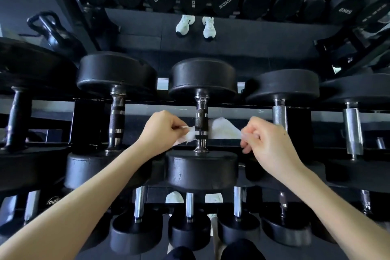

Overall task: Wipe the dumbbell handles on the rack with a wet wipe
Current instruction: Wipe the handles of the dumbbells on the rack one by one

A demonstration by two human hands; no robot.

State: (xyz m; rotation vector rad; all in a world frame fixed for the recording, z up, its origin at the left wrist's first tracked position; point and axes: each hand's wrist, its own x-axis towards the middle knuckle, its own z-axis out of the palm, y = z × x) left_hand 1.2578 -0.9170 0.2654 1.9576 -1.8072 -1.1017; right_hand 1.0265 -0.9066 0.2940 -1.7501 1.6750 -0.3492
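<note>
Pinching opposite ends of the wet wipe (221, 130), left hand (159, 127) and right hand (267, 140) stretch it behind the dumbbell handle (201, 124).

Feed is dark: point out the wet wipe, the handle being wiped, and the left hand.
wet wipe (223, 131): head view, white fold right of handle.
dumbbell handle (201, 119): head view, knurled grip.
left hand (160, 129): head view, back of hand.

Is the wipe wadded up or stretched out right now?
Stretched out: the wet wipe passes behind the centre handle, left hand pinching one end, right hand the other.
</note>
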